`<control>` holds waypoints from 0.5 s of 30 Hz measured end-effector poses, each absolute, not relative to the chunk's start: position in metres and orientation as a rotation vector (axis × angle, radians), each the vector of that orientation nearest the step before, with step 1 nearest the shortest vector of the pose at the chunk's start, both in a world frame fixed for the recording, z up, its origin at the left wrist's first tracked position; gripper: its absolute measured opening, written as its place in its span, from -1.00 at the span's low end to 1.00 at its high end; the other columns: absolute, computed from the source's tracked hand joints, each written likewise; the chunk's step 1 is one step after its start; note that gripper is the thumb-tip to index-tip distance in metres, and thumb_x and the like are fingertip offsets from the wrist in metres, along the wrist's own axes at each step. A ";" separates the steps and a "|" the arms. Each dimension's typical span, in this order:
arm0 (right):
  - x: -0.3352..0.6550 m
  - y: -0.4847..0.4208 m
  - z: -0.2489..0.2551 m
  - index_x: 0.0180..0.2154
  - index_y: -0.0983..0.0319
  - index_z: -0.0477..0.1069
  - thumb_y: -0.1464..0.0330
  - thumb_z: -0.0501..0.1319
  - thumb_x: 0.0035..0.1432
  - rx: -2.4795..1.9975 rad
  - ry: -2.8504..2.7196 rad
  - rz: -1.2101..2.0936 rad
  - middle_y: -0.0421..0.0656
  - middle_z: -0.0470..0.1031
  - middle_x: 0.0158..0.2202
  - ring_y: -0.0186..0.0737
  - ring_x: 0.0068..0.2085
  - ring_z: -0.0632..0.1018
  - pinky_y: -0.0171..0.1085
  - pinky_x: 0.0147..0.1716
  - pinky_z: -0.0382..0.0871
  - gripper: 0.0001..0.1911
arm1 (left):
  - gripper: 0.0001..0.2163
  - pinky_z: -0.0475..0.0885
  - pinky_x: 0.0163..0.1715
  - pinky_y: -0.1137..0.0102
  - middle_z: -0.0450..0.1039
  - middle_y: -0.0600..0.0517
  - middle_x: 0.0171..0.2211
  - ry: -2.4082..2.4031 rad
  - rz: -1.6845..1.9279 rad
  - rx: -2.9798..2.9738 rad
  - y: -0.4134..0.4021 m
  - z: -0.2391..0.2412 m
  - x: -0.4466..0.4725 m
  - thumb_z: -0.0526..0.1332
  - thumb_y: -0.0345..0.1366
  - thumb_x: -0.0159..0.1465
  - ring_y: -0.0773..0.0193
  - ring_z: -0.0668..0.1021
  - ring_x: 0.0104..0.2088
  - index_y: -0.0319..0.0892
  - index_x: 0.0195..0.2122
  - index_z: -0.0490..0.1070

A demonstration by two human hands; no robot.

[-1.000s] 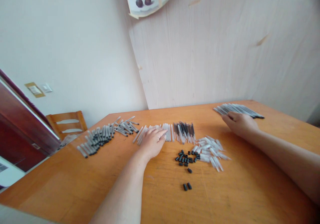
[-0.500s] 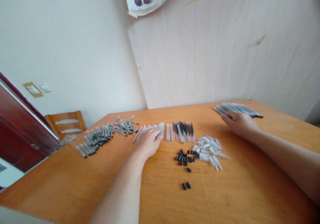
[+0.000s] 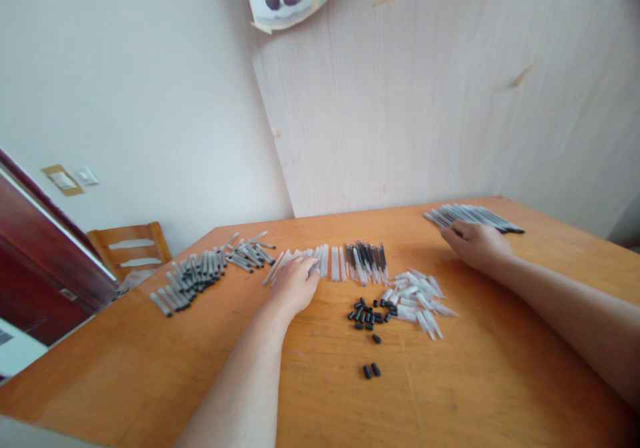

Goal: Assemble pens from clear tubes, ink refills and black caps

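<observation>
My left hand (image 3: 295, 283) lies on a row of clear pen barrels (image 3: 327, 262) at the table's middle, its fingers curled and pinching one thin barrel. My right hand (image 3: 475, 243) rests palm down at the near edge of a stack of assembled pens (image 3: 475, 217) at the far right, fingers curled under; whether it holds anything is hidden. Between the hands lie a bunch of black refills (image 3: 370, 261), a heap of clear caps (image 3: 417, 295) and small black plugs (image 3: 367, 315).
A pile of grey-and-black pens (image 3: 200, 271) spreads over the wooden table (image 3: 450, 381) at the left. Two loose black plugs (image 3: 371, 370) lie nearer me. A wooden chair (image 3: 127, 245) stands behind the table's left corner. Pale wall panels rise behind.
My left hand has drawn back to the left from the clear barrels and its fingers have curled round one. My right hand has stayed beside the pen stack.
</observation>
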State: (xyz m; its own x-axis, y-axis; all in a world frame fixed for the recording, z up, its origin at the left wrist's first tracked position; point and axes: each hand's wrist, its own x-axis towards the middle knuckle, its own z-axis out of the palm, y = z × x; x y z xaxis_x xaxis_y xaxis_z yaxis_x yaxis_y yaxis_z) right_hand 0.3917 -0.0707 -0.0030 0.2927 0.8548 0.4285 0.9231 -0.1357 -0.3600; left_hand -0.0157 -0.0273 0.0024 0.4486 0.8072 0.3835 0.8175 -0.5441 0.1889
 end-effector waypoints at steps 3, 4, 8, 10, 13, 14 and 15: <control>0.392 -0.071 -0.003 -0.56 0.19 0.27 0.05 0.00 0.21 -2.020 -1.580 -0.144 -0.10 0.36 -0.54 -0.20 -0.47 0.35 -0.23 -0.47 0.06 -0.55 | -0.68 0.31 0.08 0.26 0.48 -0.03 0.03 -1.491 -0.669 -2.667 -0.030 0.003 -0.014 0.06 -0.28 0.28 0.17 0.46 0.05 -0.10 0.00 0.47; 0.392 -0.071 -0.002 -0.57 0.19 0.27 0.05 0.00 0.21 -2.024 -1.581 -0.141 -0.10 0.36 -0.54 -0.19 -0.47 0.35 -0.23 -0.47 0.06 -0.55 | -0.68 0.30 0.09 0.25 0.47 -0.02 0.04 -1.491 -0.664 -2.674 -0.030 0.003 -0.013 0.06 -0.28 0.27 0.17 0.45 0.06 -0.09 0.00 0.47; 0.392 -0.070 -0.003 -0.57 0.19 0.26 0.05 0.00 0.21 -2.028 -1.590 -0.151 -0.11 0.35 -0.55 -0.18 -0.47 0.36 -0.23 -0.48 0.07 -0.56 | -0.69 0.30 0.08 0.25 0.46 0.02 0.06 -1.479 -0.644 -2.708 -0.032 0.002 -0.012 0.08 -0.28 0.26 0.17 0.44 0.08 -0.04 0.00 0.47; 0.392 -0.070 -0.003 -0.57 0.19 0.26 0.06 0.00 0.21 -2.014 -1.597 -0.167 -0.11 0.36 -0.55 -0.19 -0.48 0.36 -0.23 -0.49 0.07 -0.56 | -0.69 0.32 0.06 0.24 0.47 0.02 0.04 -1.481 -0.634 -2.715 -0.033 0.002 -0.011 0.10 -0.27 0.25 0.16 0.45 0.06 -0.03 -0.01 0.48; 0.392 -0.071 -0.004 -0.58 0.19 0.24 0.06 0.01 0.22 -1.977 -1.613 -0.187 -0.12 0.35 -0.57 -0.19 -0.50 0.36 -0.24 -0.50 0.08 -0.55 | -0.70 0.32 0.05 0.23 0.48 0.00 0.02 -1.490 -0.629 -2.715 -0.036 0.004 -0.009 0.11 -0.25 0.24 0.14 0.46 0.05 -0.03 -0.02 0.48; 0.392 -0.071 -0.005 -0.59 0.19 0.24 0.06 0.01 0.22 -1.966 -1.615 -0.189 -0.12 0.35 -0.57 -0.19 -0.50 0.36 -0.24 -0.50 0.08 -0.55 | -0.70 0.32 0.05 0.23 0.48 0.00 0.02 -1.493 -0.628 -2.716 -0.036 0.005 -0.009 0.11 -0.25 0.24 0.14 0.46 0.05 -0.03 -0.02 0.48; 0.393 -0.071 -0.005 -0.59 0.18 0.24 0.05 0.02 0.22 -1.958 -1.615 -0.191 -0.12 0.35 -0.57 -0.19 -0.50 0.36 -0.24 -0.51 0.08 -0.55 | -0.69 0.32 0.05 0.22 0.48 0.00 0.02 -1.496 -0.625 -2.717 -0.037 0.006 -0.008 0.12 -0.25 0.24 0.13 0.46 0.05 -0.02 -0.02 0.48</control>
